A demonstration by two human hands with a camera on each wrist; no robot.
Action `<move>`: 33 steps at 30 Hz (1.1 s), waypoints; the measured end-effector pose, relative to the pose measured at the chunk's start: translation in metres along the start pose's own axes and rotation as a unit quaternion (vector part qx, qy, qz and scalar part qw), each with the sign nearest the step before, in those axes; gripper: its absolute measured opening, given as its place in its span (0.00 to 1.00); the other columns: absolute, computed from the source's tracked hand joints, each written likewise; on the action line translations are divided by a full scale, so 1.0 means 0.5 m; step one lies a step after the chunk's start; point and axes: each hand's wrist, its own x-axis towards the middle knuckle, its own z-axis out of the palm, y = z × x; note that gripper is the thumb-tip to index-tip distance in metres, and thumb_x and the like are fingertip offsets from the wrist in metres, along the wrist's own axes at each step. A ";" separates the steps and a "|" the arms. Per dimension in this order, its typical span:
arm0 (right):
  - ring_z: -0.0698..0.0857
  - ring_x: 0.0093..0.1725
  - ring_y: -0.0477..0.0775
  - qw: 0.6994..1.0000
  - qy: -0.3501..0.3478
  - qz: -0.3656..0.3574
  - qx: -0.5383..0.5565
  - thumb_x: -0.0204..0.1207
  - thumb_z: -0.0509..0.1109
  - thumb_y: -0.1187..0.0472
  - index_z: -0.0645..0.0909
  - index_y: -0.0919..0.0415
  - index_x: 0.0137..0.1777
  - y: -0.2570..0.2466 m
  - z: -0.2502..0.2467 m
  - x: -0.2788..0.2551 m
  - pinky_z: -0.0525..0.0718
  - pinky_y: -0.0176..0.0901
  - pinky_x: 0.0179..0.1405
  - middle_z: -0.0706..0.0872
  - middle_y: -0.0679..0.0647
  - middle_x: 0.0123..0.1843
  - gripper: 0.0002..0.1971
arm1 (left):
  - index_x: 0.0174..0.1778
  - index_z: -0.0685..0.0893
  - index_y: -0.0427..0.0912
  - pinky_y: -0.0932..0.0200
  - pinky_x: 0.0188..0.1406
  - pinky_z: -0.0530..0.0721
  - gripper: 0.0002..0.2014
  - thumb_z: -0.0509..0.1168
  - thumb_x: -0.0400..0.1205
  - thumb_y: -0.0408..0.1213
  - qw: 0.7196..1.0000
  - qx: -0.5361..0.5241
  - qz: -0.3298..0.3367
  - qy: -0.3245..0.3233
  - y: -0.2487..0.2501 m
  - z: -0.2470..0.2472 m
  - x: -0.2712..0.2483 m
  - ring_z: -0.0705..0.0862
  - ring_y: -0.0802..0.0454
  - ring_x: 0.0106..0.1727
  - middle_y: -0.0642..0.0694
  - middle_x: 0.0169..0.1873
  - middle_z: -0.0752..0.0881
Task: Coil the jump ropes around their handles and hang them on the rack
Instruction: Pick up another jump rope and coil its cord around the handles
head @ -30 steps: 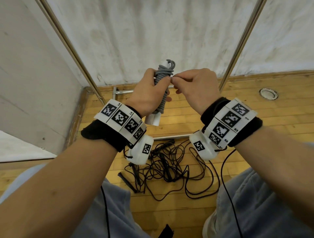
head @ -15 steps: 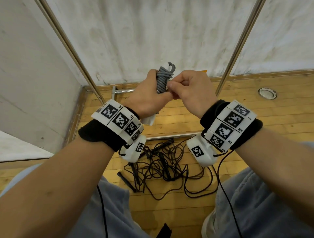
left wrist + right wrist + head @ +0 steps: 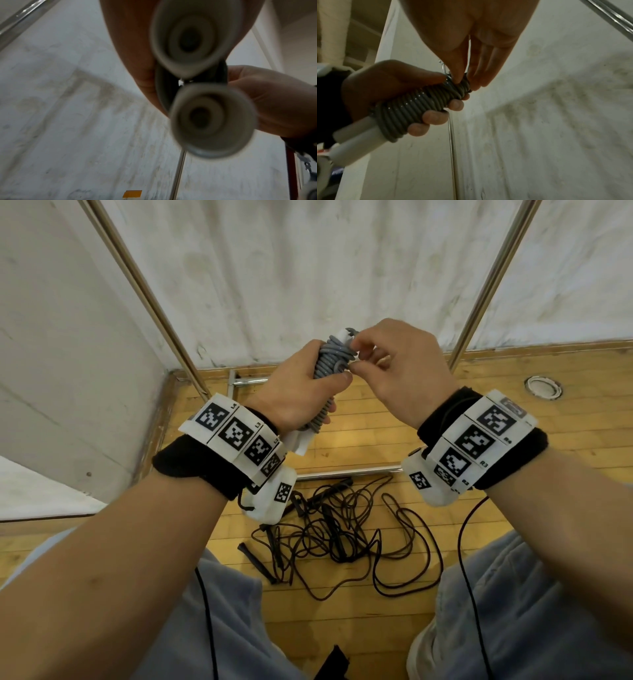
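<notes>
1. The left hand [image 3: 298, 392] wraps its grip around the grey jump rope [image 3: 419, 106], coiled on two white handles [image 3: 356, 142] (held upright, chest-high).
2. The right hand [image 3: 400, 371] pinches the rope's end at the coil's top.
3. Black jump ropes [image 3: 335, 535] lie tangled on the wooden floor [image 3: 376, 628].

— How many ropes?
— One grey rope [image 3: 329, 361], coiled round two white handles [image 3: 212, 120]. On the floor below it, a black tangle [image 3: 346, 532]; its rope count can't be told.
— Hands?
— Two, a left hand [image 3: 298, 392] and a right hand [image 3: 400, 364].
— Metal poles?
— Two slanted poles [image 3: 486, 285] behind the grey rope.
</notes>
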 end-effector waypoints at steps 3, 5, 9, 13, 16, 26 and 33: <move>0.77 0.41 0.46 0.999 -0.020 -0.013 -0.033 0.74 0.71 0.62 0.85 0.62 0.52 0.003 -0.011 0.008 0.78 0.40 0.46 0.80 0.48 0.42 0.08 | 0.57 0.72 0.41 0.47 0.31 0.88 0.09 0.64 0.84 0.35 1.000 -0.005 0.000 -0.026 0.002 -0.004 -0.002 0.84 0.49 0.32 0.43 0.35 0.79; 0.78 0.40 0.48 0.998 -0.043 -0.017 -0.041 0.73 0.71 0.63 0.85 0.63 0.50 0.003 -0.019 0.011 0.81 0.47 0.47 0.81 0.51 0.41 0.07 | 0.57 0.72 0.40 0.46 0.32 0.88 0.09 0.64 0.84 0.35 0.999 -0.001 -0.001 -0.041 0.003 -0.006 -0.006 0.84 0.48 0.32 0.43 0.35 0.80; 0.79 0.38 0.50 0.997 -0.039 -0.023 -0.064 0.72 0.69 0.60 0.84 0.62 0.46 -0.004 -0.018 0.004 0.82 0.51 0.46 0.81 0.51 0.40 0.07 | 0.57 0.73 0.38 0.42 0.36 0.87 0.09 0.63 0.84 0.33 0.998 -0.010 -0.001 -0.059 0.007 -0.005 -0.008 0.84 0.45 0.34 0.40 0.39 0.80; 0.77 0.37 0.49 0.998 -0.014 -0.025 -0.061 0.70 0.68 0.59 0.83 0.63 0.45 -0.008 -0.018 0.004 0.81 0.47 0.42 0.77 0.49 0.38 0.08 | 0.58 0.73 0.34 0.45 0.34 0.87 0.08 0.60 0.85 0.31 0.996 -0.049 0.011 -0.077 0.014 -0.010 -0.007 0.85 0.47 0.32 0.44 0.38 0.81; 0.75 0.37 0.49 0.998 -0.011 -0.035 -0.043 0.69 0.68 0.62 0.82 0.66 0.42 -0.014 -0.019 0.000 0.77 0.44 0.38 0.75 0.49 0.38 0.07 | 0.56 0.74 0.34 0.51 0.31 0.88 0.07 0.57 0.87 0.33 0.994 -0.055 0.014 -0.091 0.013 -0.013 -0.005 0.86 0.50 0.30 0.51 0.30 0.85; 0.80 0.42 0.55 0.998 -0.048 -0.027 -0.001 0.70 0.72 0.62 0.81 0.67 0.47 -0.014 -0.012 -0.009 0.84 0.52 0.46 0.77 0.55 0.43 0.10 | 0.55 0.71 0.35 0.56 0.26 0.86 0.09 0.58 0.87 0.38 0.998 -0.025 0.014 -0.052 0.010 -0.012 -0.006 0.86 0.53 0.27 0.43 0.32 0.83; 0.81 0.40 0.54 0.999 -0.023 -0.036 -0.015 0.70 0.70 0.59 0.81 0.64 0.46 -0.017 -0.009 -0.008 0.85 0.53 0.43 0.78 0.53 0.41 0.09 | 0.53 0.72 0.35 0.59 0.20 0.82 0.17 0.51 0.88 0.48 0.994 -0.102 -0.025 -0.030 0.022 0.005 -0.009 0.83 0.52 0.22 0.38 0.31 0.81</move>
